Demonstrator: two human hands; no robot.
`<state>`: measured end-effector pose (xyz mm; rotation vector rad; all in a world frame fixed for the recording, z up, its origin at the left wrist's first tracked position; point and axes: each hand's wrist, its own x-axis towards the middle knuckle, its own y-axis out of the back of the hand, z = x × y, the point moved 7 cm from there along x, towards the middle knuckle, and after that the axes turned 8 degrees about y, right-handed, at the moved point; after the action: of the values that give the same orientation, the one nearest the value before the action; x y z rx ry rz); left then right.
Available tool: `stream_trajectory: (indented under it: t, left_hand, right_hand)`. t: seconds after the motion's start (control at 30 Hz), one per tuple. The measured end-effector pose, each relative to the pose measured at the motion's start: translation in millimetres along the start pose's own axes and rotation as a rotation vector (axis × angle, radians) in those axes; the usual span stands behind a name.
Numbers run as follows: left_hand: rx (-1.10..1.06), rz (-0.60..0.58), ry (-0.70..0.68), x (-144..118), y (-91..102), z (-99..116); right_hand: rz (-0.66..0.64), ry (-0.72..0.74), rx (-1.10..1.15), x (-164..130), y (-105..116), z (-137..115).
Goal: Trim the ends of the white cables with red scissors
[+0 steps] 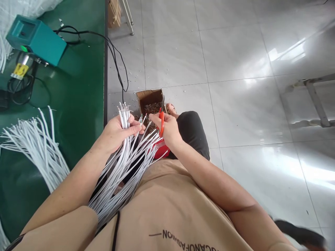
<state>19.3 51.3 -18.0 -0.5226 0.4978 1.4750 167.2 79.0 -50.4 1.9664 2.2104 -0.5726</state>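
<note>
Hazards (judged): white cables (pixel 125 153), fanned over the lap, could tangle, being only partly gathered; red-handled scissors (pixel 162 122) could nick a wire, being kept beside the fingertips. Hands, two: left (pixel 123 129) clasping cable ends; right (pixel 167 127) gripping scissors, any wire pinch unclear. Scissors, one. Cardboard box (pixel 154 97), one, below. Lap bundle, one, strands uncountable. Green bench (pixel 81 76), one, bearing one teal machine (pixel 49 45).

Green table (pixel 86 76) bears teal device (pixel 43 42), white cables (pixel 39 144); floor (pixel 240 115), carton (pixel 153 94).
</note>
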Motion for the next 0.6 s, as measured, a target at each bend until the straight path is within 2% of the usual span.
stream_trajectory:
  t: [0.13, 0.23, 0.5, 0.6]
  left_hand:
    - [-0.005, 0.016, 0.016, 2.1, 3.1, -1.5]
    - [-0.039, 0.049, 0.012, 3.3, 5.9, -2.0]
    - [-0.055, 0.035, -0.052, 4.1, -1.5, -3.9]
    - [0.002, 0.139, -0.112, 3.1, 5.6, -2.4]
  right_hand:
    - [0.013, 0.214, -0.171, 2.9, 3.7, -21.2]
    - [-0.031, 0.293, -0.211, 4.0, -3.7, -29.5]
    - [-0.129, 0.324, -0.302, 13.0, -20.4, -32.8]
    - [-0.128, 0.267, -0.318, 15.6, -19.6, -25.7]
